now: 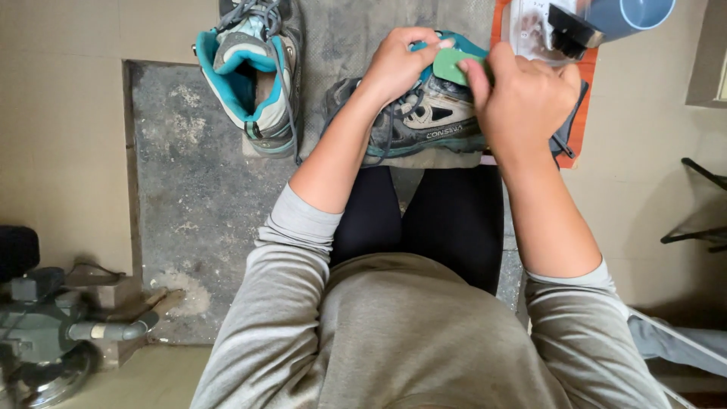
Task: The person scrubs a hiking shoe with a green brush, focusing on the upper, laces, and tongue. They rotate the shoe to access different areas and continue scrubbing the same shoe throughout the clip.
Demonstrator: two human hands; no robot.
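Dusty concrete floor (189, 197) under us: 1 spare teal shoe (250, 76) sits untouched at left, our left hand (397, 64) clamps the grey shoe (424, 121) on our knees, right hand (522, 98) pinches a green pad (449, 67) against its collar, looks like early going.

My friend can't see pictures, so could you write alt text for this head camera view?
Seen from above, a seated person's left hand steadies a grey and teal hiking shoe on their knees while the right hand presses a small green pad to it. Its matching shoe stands beside it.
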